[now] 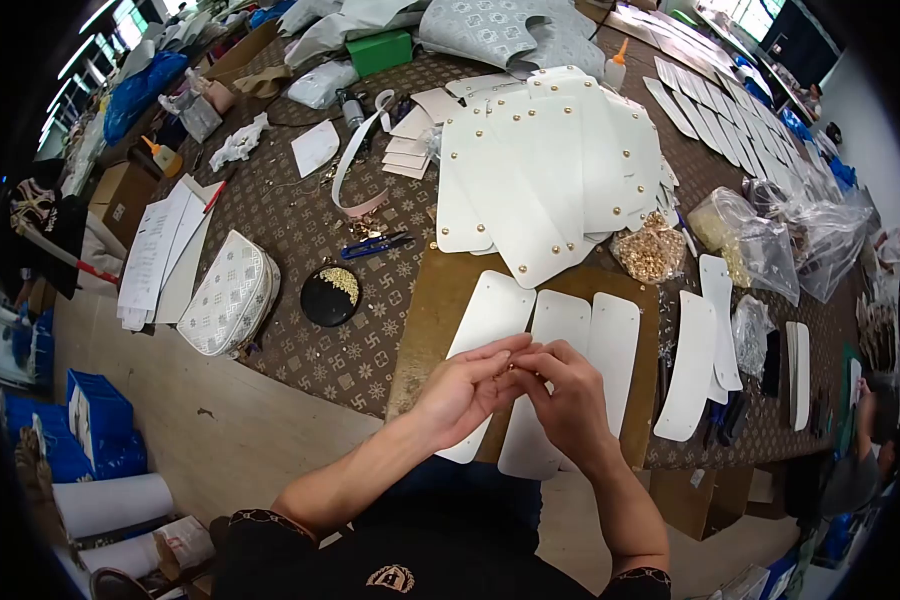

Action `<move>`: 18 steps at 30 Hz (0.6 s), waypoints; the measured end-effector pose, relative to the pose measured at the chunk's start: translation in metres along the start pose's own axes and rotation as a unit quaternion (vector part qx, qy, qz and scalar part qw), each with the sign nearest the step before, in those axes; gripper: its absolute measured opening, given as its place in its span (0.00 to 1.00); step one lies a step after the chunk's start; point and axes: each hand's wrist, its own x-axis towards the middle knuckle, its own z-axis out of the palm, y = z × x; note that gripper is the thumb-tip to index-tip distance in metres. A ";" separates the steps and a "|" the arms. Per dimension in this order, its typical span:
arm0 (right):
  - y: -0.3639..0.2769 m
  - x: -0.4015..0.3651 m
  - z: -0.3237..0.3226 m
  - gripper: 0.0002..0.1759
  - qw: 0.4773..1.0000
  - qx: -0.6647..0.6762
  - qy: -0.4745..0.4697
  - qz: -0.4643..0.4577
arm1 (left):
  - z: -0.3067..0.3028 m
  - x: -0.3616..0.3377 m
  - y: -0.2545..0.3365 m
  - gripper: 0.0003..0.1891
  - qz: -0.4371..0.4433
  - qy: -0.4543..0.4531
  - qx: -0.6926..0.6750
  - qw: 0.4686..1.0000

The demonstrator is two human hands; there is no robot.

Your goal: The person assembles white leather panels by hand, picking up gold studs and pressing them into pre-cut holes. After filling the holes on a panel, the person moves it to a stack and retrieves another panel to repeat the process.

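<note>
As left hand [465, 385] and right hand [570, 395] pinch stud [515, 367], white panels [615, 335] beneath

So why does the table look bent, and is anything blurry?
Head view: the wide lens bows the table and blackens the corners; light is soft and even, with glare on the plastic bags; left hand and right hand are sharp, the bit between their fingers too small to tell.

Left hand [465, 388], right hand [573, 398], touching over white panels [615, 335] (three abreast)
</note>
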 end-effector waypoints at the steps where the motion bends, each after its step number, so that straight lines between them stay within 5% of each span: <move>1: 0.001 0.000 -0.002 0.06 1.000 0.002 -0.004 -0.003 | 0.000 0.001 -0.001 0.23 -0.019 -0.012 0.001 1.000; 7: 0.009 0.001 -0.014 0.04 0.998 0.025 -0.036 0.052 | -0.004 0.000 0.004 0.21 -0.059 -0.022 0.008 0.998; 10: 0.030 0.006 -0.031 0.04 0.990 0.057 0.076 0.105 | -0.005 0.000 0.019 0.20 -0.044 -0.003 -0.010 0.999; 18: 0.114 0.021 -0.066 0.07 0.966 -0.129 0.174 0.141 | -0.009 0.018 0.062 0.19 0.040 0.084 0.087 0.992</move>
